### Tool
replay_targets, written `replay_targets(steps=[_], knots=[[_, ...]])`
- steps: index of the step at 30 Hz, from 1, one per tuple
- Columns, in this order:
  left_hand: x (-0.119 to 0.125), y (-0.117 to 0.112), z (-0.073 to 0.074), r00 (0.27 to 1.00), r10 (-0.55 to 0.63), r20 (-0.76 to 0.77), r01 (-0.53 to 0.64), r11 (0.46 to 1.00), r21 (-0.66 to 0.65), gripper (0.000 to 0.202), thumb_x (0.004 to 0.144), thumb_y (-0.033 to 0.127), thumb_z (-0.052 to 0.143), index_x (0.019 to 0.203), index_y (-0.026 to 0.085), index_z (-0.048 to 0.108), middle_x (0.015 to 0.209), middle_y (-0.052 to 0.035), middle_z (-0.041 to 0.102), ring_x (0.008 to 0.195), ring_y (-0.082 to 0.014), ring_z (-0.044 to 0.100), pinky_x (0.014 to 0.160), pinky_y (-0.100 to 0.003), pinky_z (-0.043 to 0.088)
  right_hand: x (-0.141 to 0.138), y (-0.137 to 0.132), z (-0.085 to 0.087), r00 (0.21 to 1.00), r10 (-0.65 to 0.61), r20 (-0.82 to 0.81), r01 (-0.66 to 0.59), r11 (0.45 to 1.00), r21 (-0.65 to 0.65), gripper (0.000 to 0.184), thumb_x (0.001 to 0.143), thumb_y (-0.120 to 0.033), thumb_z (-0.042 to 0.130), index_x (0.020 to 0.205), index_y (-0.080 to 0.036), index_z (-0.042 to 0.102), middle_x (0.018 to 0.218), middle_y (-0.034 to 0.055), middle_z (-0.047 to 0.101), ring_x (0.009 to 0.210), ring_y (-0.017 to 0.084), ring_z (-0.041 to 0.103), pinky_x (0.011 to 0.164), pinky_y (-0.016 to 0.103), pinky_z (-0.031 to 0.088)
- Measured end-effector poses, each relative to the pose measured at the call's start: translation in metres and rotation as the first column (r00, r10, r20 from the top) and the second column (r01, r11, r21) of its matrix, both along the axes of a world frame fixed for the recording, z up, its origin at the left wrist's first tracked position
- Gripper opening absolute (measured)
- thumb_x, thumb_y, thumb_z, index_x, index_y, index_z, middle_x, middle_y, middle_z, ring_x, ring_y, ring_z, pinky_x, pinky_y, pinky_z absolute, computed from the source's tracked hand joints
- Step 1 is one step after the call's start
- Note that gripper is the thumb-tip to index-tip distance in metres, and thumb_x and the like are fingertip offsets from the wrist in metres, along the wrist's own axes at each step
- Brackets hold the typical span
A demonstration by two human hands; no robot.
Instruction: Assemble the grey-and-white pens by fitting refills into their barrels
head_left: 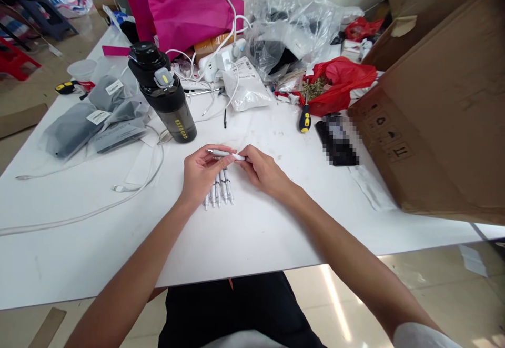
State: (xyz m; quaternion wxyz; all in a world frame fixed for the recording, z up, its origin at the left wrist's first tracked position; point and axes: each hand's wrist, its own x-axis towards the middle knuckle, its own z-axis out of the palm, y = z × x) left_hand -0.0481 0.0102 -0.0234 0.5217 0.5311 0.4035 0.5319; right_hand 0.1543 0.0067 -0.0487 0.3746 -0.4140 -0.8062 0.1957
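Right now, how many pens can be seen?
6 visible: one pen held between the left hand and right hand, and five pens in a row on the table below them. Some may be hidden.

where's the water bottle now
In the head view, the black water bottle stands on the white table, left of centre, right of the bagged packages and beyond the left hand.

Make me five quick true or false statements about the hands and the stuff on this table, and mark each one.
1. The left hand and right hand both grip one pen. True.
2. That pen is black all over. False: its barrel is mostly white.
3. Other pens lie side by side on the white table. True.
4. A pink bag is farther back than the black bottle. True.
5. The black bottle lies on its side. False: it stands upright.
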Motion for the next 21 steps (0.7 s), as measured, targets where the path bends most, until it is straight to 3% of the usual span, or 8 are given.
replay_targets(steps=[2, 5, 7, 11, 15, 19, 21], knots=[[-0.0002, 0.0002, -0.0004, 1.0, 0.004, -0.007, -0.003, 1.0, 0.014, 0.021, 0.083, 0.031, 0.094, 0.099, 0.021, 0.085, 0.105, -0.0074, 0.085, 0.092, -0.0205, 0.079, 0.088, -0.033, 0.063, 0.0004, 0.0008, 0.0006, 0.999, 0.011, 0.035, -0.012, 0.999, 0.034, 0.02, 0.119, -0.037, 0.041, 0.118, -0.023, 0.056, 0.104, 0.0075, 0.066, 0.081, 0.018, 0.058, 0.071, 0.032, 0.043], [-0.0006, 0.0007, -0.0015, 1.0, 0.006, 0.001, -0.006, 1.0, 0.01, 0.022, 0.083, 0.032, 0.094, 0.1, 0.021, 0.085, 0.106, -0.0075, 0.085, 0.094, -0.0212, 0.079, 0.088, -0.034, 0.063, 0.0005, 0.0015, 0.0014, 1.0, -0.008, -0.008, 0.008, 1.0, 0.0, 0.021, 0.117, -0.042, 0.047, 0.123, -0.023, 0.054, 0.102, 0.0066, 0.067, 0.081, 0.019, 0.06, 0.071, 0.032, 0.045], [-0.001, 0.0013, -0.0022, 1.0, 0.007, 0.009, -0.007, 1.0, 0.003, 0.023, 0.083, 0.033, 0.094, 0.099, 0.021, 0.084, 0.107, -0.0076, 0.085, 0.094, -0.0211, 0.079, 0.088, -0.034, 0.062, 0.0009, 0.0017, 0.002, 0.999, -0.023, -0.037, 0.023, 1.0, -0.006, 0.02, 0.116, -0.043, 0.051, 0.117, -0.023, 0.054, 0.098, 0.0047, 0.066, 0.078, 0.018, 0.059, 0.069, 0.031, 0.045], [-0.0016, 0.0023, -0.0032, 1.0, -0.002, -0.009, 0.002, 1.0, -0.008, 0.023, 0.083, 0.036, 0.093, 0.098, 0.021, 0.083, 0.104, -0.0076, 0.085, 0.087, -0.0194, 0.076, 0.084, -0.034, 0.061, 0.0029, 0.002, 0.004, 1.0, 0.013, -0.023, -0.012, 0.999, 0.046, 0.024, 0.119, -0.039, 0.041, 0.111, -0.023, 0.057, 0.099, 0.0062, 0.066, 0.084, 0.019, 0.061, 0.075, 0.033, 0.047], [-0.0021, 0.0029, -0.0036, 1.0, -0.001, 0.018, 0.002, 1.0, -0.021, 0.024, 0.082, 0.036, 0.094, 0.098, 0.021, 0.084, 0.107, -0.0077, 0.085, 0.091, -0.02, 0.076, 0.085, -0.033, 0.061, 0.004, 0.002, 0.0049, 0.999, 0.002, -0.04, -0.001, 1.0, 0.028, 0.025, 0.114, -0.048, 0.054, 0.119, -0.023, 0.056, 0.106, 0.0074, 0.068, 0.084, 0.019, 0.061, 0.073, 0.032, 0.048], [-0.0021, 0.0034, -0.0037, 1.0, 0.007, 0.009, -0.007, 1.0, -0.025, 0.023, 0.081, 0.035, 0.095, 0.096, 0.021, 0.084, 0.104, -0.007, 0.084, 0.088, -0.0188, 0.075, 0.082, -0.032, 0.06, 0.0036, 0.0011, 0.0062, 0.999, 0.004, 0.051, -0.006, 0.999, 0.042, 0.028, 0.119, -0.039, 0.038, 0.112, -0.023, 0.059, 0.099, 0.0068, 0.067, 0.08, 0.018, 0.058, 0.071, 0.032, 0.043], [-0.0018, 0.0037, -0.0037, 1.0, 0.005, 0.014, -0.004, 1.0, -0.029, 0.022, 0.081, 0.034, 0.094, 0.096, 0.021, 0.084, 0.104, -0.0072, 0.084, 0.088, -0.0185, 0.075, 0.083, -0.032, 0.06, 0.003, 0.0006, 0.007, 0.999, 0.006, 0.038, -0.006, 1.0, 0.012, 0.028, 0.119, -0.041, 0.04, 0.115, -0.022, 0.059, 0.099, 0.0066, 0.067, 0.08, 0.019, 0.059, 0.072, 0.032, 0.044]])
